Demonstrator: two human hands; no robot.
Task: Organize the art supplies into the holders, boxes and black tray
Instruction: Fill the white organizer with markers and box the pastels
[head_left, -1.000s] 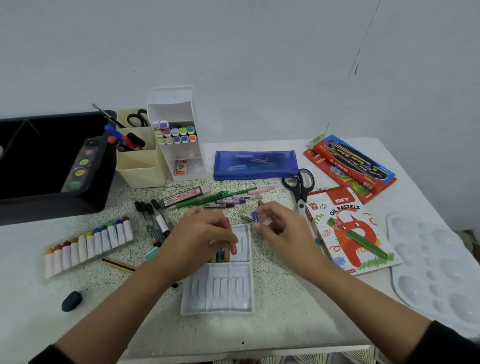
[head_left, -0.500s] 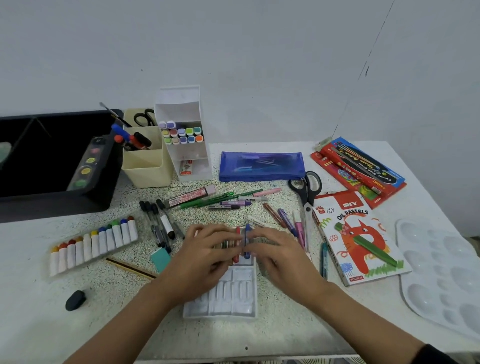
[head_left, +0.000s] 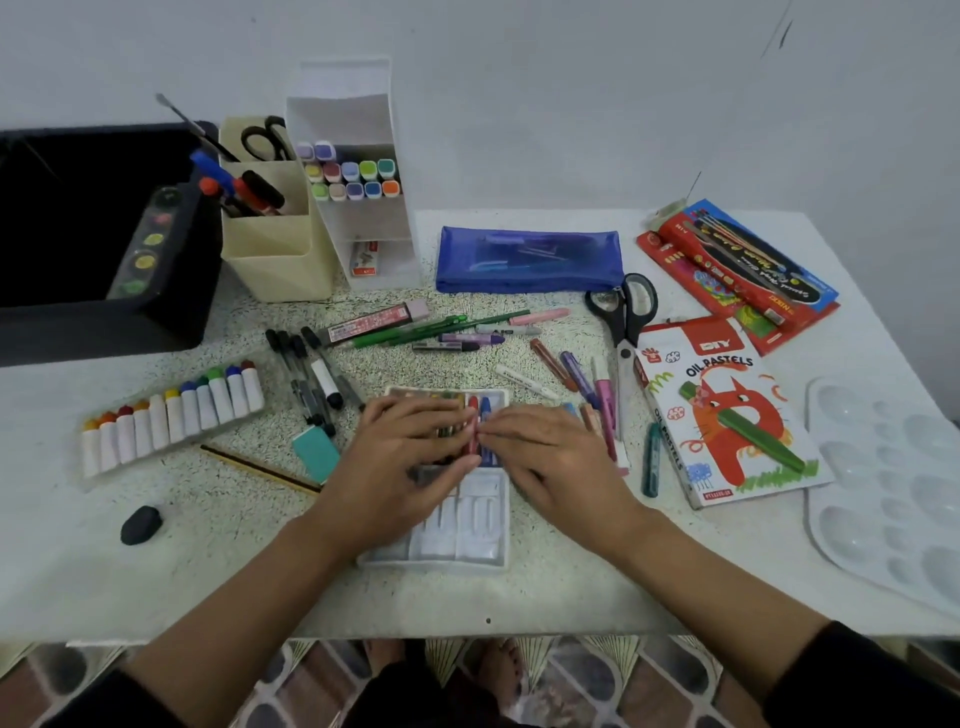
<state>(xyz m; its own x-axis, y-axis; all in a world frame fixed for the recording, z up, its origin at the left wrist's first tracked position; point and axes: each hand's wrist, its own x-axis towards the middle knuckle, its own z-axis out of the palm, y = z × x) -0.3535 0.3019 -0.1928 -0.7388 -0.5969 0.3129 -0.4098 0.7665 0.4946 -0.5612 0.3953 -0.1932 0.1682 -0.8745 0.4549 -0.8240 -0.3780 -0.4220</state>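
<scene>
Pastels (head_left: 485, 408) | in white tray (head_left: 483, 525) | under left hand (head_left: 410, 462), right hand (head_left: 550, 457)

A second ago the right hand (head_left: 558, 465) was up past the white plastic tray with slots (head_left: 485, 530), holding a short blue oil pastel stick (head_left: 486, 411) over the counter (head_left: 561, 587). Now that hand has come back to the tray. The blue stick lies in a slot, right beside the red oil pastel stick (head_left: 472, 406). The left hand (head_left: 402, 470) has slid over the row of sticks, and the fingers (head_left: 498, 427) of both hands touch them.
</scene>
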